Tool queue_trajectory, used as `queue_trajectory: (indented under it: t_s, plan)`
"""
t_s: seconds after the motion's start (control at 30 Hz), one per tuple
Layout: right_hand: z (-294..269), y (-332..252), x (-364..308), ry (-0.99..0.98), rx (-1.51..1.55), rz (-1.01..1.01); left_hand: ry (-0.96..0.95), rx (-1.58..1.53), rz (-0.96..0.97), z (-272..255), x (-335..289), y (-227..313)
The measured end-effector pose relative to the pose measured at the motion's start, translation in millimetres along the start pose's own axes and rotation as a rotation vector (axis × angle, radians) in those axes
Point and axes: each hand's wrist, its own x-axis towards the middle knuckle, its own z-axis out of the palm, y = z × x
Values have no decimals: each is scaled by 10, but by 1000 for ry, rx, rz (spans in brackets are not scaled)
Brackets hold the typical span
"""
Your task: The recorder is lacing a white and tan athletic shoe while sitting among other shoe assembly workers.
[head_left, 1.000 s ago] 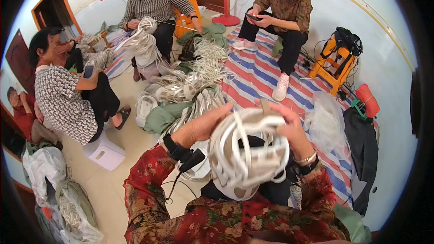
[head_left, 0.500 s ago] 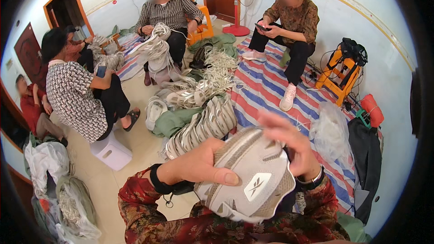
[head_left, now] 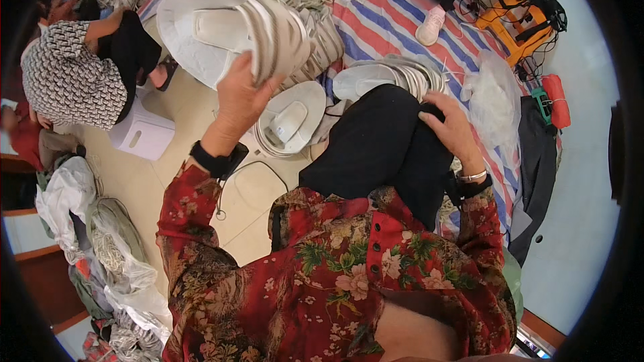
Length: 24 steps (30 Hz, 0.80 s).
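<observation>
A beige-and-white shoe upper is in my left hand, whose fingers and thumb close on its lower edge; its white inner side faces up, and the striped outer side curves away to the right. Below it, a nested stack of shoe uppers sits on the floor, close to my left wrist. My right hand lies over my black-trousered knee, fingers apart and nothing visible in it. Its fingertips are near the right end of another row of nested uppers; whether they touch it I cannot tell.
A striped sheet covers the floor ahead. To the right are a clear plastic bag, an orange stool with cables and a red bundle. At left, a person sits on a pale stool near white sacks.
The view has tipped down. The upper formerly in front of my chest is gone from there; my left hand has moved forward and left, and my right hand has dropped to my knee.
</observation>
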Motion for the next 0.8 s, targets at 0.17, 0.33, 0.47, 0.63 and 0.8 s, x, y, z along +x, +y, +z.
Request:
queue_trajectory:
  t_s: [0.17,0.33,0.47,0.63,0.8]
  plan:
    - [115,157,-160,17,-218,-129,-358,475,230,449,-587,-623]
    - [156,173,-96,30,-201,-107,-807,540,240,779,-1096,-1126]
    - [141,170,-87,14,-180,-82,-1040,794,231,986,-1288,-1342]
    - [148,182,-58,-23,-156,-31,-1076,812,244,1146,-1286,-1304]
    - [103,152,-43,-71,-160,-56,-1156,741,58,1303,-1280,-1422]
